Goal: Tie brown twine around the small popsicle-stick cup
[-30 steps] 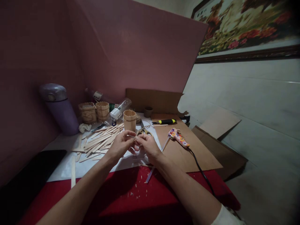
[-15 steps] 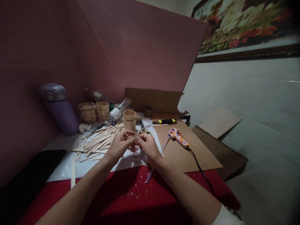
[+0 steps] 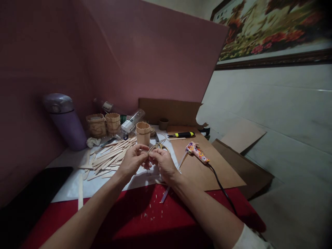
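While both hands met over the near edge of the white paper, the thumb and forefinger of the left hand (image 3: 135,159) pressed together at their tips, and those of the right hand (image 3: 164,162) did the same against them. Between them they pinched a thin strand (image 3: 149,151), too small to make out clearly; the other fingers curled loosely below. Scissors (image 3: 164,148) with gold handles lay just beyond the fingertips, partly hidden by them.

A slatted wooden cup (image 3: 143,133) stood upright behind the hands, toward the far edge of the paper (image 3: 70,185). Flat wooden sticks (image 3: 111,159) lay heaped over the paper's left half, and one single stick (image 3: 80,193) stuck out past its near edge onto the red cloth (image 3: 121,216) of the table.

On the right, a flowered glue gun (image 3: 197,153) rested on the cardboard sheet (image 3: 212,173), its black cord (image 3: 221,188) running toward the table's near right corner. A black-and-yellow cutter (image 3: 184,134) lay near the cardboard's far edge. A purple bottle (image 3: 67,126) stood by the table's far left corner.
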Demonstrator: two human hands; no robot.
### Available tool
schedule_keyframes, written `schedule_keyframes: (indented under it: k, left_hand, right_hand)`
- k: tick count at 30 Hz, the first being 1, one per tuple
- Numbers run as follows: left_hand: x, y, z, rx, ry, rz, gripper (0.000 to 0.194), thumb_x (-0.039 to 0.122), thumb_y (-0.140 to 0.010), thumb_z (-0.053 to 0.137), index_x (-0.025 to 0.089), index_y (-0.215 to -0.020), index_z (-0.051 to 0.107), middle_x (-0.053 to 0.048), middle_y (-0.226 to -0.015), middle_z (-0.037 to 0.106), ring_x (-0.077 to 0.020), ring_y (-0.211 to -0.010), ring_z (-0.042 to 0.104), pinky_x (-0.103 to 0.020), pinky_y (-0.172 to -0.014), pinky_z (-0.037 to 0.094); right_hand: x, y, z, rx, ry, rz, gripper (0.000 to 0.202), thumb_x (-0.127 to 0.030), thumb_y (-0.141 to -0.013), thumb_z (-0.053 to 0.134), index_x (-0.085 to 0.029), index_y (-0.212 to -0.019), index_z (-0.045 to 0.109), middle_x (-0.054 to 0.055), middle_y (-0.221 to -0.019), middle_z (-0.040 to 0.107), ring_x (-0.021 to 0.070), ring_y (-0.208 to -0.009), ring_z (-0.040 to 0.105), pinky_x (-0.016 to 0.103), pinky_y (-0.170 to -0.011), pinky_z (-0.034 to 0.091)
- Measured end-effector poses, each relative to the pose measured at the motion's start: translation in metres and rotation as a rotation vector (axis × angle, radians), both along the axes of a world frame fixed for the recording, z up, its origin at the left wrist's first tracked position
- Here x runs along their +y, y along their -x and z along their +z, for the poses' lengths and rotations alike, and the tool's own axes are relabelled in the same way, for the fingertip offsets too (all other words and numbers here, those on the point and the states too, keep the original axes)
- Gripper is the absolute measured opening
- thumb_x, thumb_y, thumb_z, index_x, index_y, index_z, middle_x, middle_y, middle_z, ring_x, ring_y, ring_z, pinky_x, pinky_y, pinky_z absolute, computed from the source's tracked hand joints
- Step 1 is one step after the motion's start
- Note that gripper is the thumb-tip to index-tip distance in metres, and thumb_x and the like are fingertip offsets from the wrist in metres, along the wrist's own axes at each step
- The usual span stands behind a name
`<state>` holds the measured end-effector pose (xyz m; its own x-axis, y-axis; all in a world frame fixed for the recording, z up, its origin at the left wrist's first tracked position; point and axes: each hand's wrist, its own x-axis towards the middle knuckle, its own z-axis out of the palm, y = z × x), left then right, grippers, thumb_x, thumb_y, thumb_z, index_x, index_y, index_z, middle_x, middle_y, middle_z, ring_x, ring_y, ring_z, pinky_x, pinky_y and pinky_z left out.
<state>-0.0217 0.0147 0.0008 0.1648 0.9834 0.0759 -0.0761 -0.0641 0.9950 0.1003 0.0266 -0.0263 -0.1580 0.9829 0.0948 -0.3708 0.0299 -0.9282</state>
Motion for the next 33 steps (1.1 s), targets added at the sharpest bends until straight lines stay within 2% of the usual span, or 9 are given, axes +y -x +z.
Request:
schedule_keyframes:
  k: [7,13,18,21,24,27,30,31,33]
  left_hand:
    - [-0.003,-0.002,0.005,-0.039,0.017,-0.009,0.027,0.019,-0.064,0.062,0.013,-0.087,0.050,-0.001,-0.057,0.065,-0.0135,-0.044,0.058,-0.025,-0.046,0.046]
    - [0.004,0.002,0.001,0.011,0.079,0.134,0.026,0.014,-0.059,0.057,0.015,-0.084,0.049,0.000,-0.051,0.063,-0.0141,-0.039,0.056,-0.025,-0.041,0.044]
    - [0.009,0.007,0.000,0.045,0.104,0.224,0.025,0.010,-0.056,0.054,0.016,-0.079,0.049,0.001,-0.047,0.061,-0.0127,-0.036,0.053,-0.022,-0.037,0.041]
    - [0.011,0.009,0.001,0.048,0.088,0.233,0.024,0.010,-0.055,0.055,0.015,-0.078,0.050,0.000,-0.047,0.061,-0.0133,-0.036,0.053,-0.022,-0.037,0.041]
    - [0.012,0.013,0.001,0.063,0.073,0.256,0.025,0.010,-0.055,0.056,0.015,-0.078,0.051,0.000,-0.047,0.061,-0.0141,-0.037,0.054,-0.022,-0.037,0.040]
    - [0.012,0.015,0.001,0.055,0.073,0.229,0.026,0.011,-0.057,0.058,0.014,-0.082,0.050,-0.001,-0.049,0.062,-0.0138,-0.038,0.054,-0.022,-0.037,0.041]
    - [0.011,0.015,0.001,0.009,0.047,0.146,0.028,0.015,-0.061,0.060,0.014,-0.087,0.049,-0.001,-0.054,0.064,-0.0128,-0.040,0.054,-0.024,-0.040,0.043]
    - [0.010,0.015,0.001,-0.006,0.036,0.130,0.029,0.017,-0.062,0.061,0.014,-0.088,0.048,-0.001,-0.055,0.065,-0.0128,-0.041,0.055,-0.024,-0.041,0.044]
    - [0.010,0.014,0.001,-0.039,0.010,0.119,0.029,0.018,-0.063,0.062,0.015,-0.089,0.048,-0.001,-0.057,0.065,-0.0132,-0.043,0.056,-0.025,-0.042,0.046]
  right_hand:
    - [-0.004,0.002,0.005,0.333,0.055,0.206,0.011,-0.024,-0.067,0.061,-0.019,-0.075,0.054,-0.005,-0.056,0.047,0.0106,-0.047,0.043,0.026,-0.046,0.037]
    - [0.002,-0.012,0.018,0.382,0.148,-0.006,0.014,-0.026,-0.065,0.065,-0.018,-0.070,0.054,-0.001,-0.070,0.056,0.0105,-0.061,0.048,0.024,-0.055,0.038]
    - [0.013,-0.038,0.029,0.491,0.111,-0.112,0.021,-0.028,-0.068,0.069,-0.019,-0.066,0.049,-0.006,-0.054,0.043,0.0097,-0.057,0.048,0.023,-0.054,0.037]
    - [0.023,-0.061,0.035,0.445,0.004,-0.264,0.016,-0.027,-0.072,0.065,-0.021,-0.077,0.052,-0.009,-0.049,0.035,0.0104,-0.057,0.051,0.022,-0.054,0.037]
    - [0.034,-0.085,0.040,0.408,-0.055,-0.535,0.021,-0.026,-0.071,0.063,-0.022,-0.087,0.050,-0.009,-0.055,0.045,0.0094,-0.055,0.051,0.021,-0.051,0.034]
    - [0.039,-0.094,0.044,0.156,-0.102,-0.801,0.026,-0.028,-0.070,0.063,-0.022,-0.092,0.051,-0.005,-0.067,0.054,0.0117,-0.062,0.054,0.023,-0.054,0.035]
    - [0.029,-0.078,0.042,-0.335,-0.421,-0.951,0.021,-0.027,-0.068,0.068,-0.020,-0.086,0.060,0.004,-0.086,0.061,0.0173,-0.086,0.053,0.028,-0.068,0.038]
    - [0.023,-0.068,0.039,-0.464,-0.506,-0.899,0.013,-0.030,-0.072,0.066,-0.020,-0.078,0.062,0.005,-0.085,0.061,0.0183,-0.086,0.052,0.028,-0.069,0.037]
    - [0.010,-0.046,0.031,-0.660,-0.551,-0.585,0.030,-0.040,-0.079,0.060,-0.020,-0.057,0.059,0.003,-0.063,0.057,0.0165,-0.068,0.050,0.029,-0.062,0.034]
